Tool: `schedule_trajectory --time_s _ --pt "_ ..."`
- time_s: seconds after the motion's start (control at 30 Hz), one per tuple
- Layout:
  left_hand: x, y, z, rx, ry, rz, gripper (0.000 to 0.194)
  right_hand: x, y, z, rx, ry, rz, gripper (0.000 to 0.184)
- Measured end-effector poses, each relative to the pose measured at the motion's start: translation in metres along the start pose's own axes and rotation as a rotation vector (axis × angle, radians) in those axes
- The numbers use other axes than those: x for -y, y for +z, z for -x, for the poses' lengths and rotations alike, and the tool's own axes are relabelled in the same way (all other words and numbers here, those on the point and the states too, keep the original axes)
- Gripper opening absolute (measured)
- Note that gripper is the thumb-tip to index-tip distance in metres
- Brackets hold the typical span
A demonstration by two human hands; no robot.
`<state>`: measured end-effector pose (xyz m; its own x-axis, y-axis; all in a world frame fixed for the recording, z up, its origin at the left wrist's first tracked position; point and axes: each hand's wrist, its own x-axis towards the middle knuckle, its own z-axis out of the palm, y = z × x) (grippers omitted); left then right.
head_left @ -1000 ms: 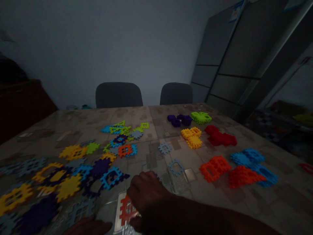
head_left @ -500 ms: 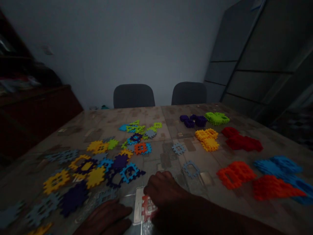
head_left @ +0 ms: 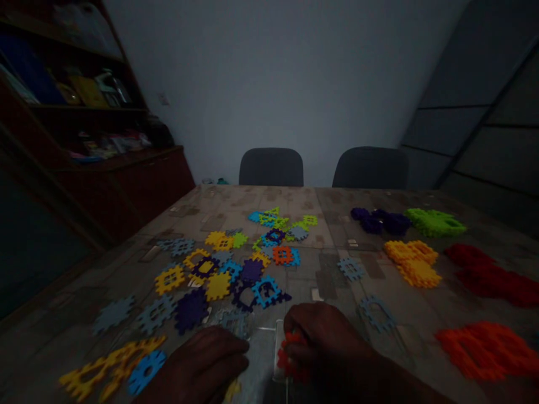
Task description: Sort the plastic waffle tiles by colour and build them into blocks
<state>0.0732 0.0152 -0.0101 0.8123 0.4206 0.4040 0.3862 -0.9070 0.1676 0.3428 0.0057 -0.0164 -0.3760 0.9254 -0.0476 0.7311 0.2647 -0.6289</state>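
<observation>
Right hand [head_left: 323, 332] grips the orange piece [head_left: 283, 360] at the counter [head_left: 219, 205]; a yellow piece [head_left: 233, 388] has come into view beside the left hand [head_left: 206, 359], whose grip cannot be determined, palm hidden.

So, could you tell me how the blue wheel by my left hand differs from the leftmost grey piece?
The blue wheel is round, while the grey piece is angular with toothed edges. The wheel has a hole in its middle; the grey piece looks solid. The wheel lies close beside yellow pieces, whereas the grey piece lies apart. Both are on the table.
</observation>
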Motion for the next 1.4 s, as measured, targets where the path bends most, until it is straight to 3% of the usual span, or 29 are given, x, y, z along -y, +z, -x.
schedule_trajectory --time_s 0.13,0.23,0.33,0.47,0.6,0.73,0.9,1.07,1.17,1.27,1.4 --pt "0.005 -0.005 0.000 -0.046 -0.088 -0.032 0.025 -0.002 -0.013 -0.022 -0.205 0.093 -0.299 0.010" --pt "0.012 -0.005 -0.002 -0.092 -0.066 -0.044 0.026 -0.012 -0.026 -0.043 -0.280 0.139 -0.345 0.010" --pt "0.020 -0.003 -0.005 -0.138 -0.079 -0.038 0.026 -0.028 -0.036 -0.057 -0.301 0.146 -0.179 0.010" --pt "0.030 0.003 -0.012 -0.140 -0.154 0.008 0.024 -0.046 -0.043 -0.073 -0.356 0.045 0.148 0.020" --pt "0.037 0.020 -0.037 -0.058 -0.237 0.015 0.026 -0.047 -0.041 -0.092 -0.294 -0.016 0.245 0.028" --pt "0.043 0.045 -0.070 0.060 -0.303 -0.023 0.040 -0.035 -0.035 -0.103 -0.218 -0.017 0.346 0.023" --pt "0.053 0.065 -0.088 0.105 -0.264 -0.050 0.037 -0.034 -0.036 -0.106 -0.127 -0.058 0.445 0.039" --pt "0.055 0.067 -0.089 -0.041 -0.136 -0.098 0.044 -0.043 -0.038 -0.105 -0.116 -0.100 0.456 0.041" --pt "0.053 0.068 -0.091 -0.098 -0.133 -0.091 0.053 -0.042 -0.044 -0.102 -0.172 -0.107 0.402 0.037" --pt "0.050 0.072 -0.093 -0.076 -0.181 -0.088 0.058 -0.041 -0.055 -0.093 -0.281 -0.091 0.297 0.030" --pt "0.050 0.081 -0.095 -0.059 -0.156 -0.077 0.054 -0.041 -0.063 -0.066 -0.421 -0.022 0.180 0.033"
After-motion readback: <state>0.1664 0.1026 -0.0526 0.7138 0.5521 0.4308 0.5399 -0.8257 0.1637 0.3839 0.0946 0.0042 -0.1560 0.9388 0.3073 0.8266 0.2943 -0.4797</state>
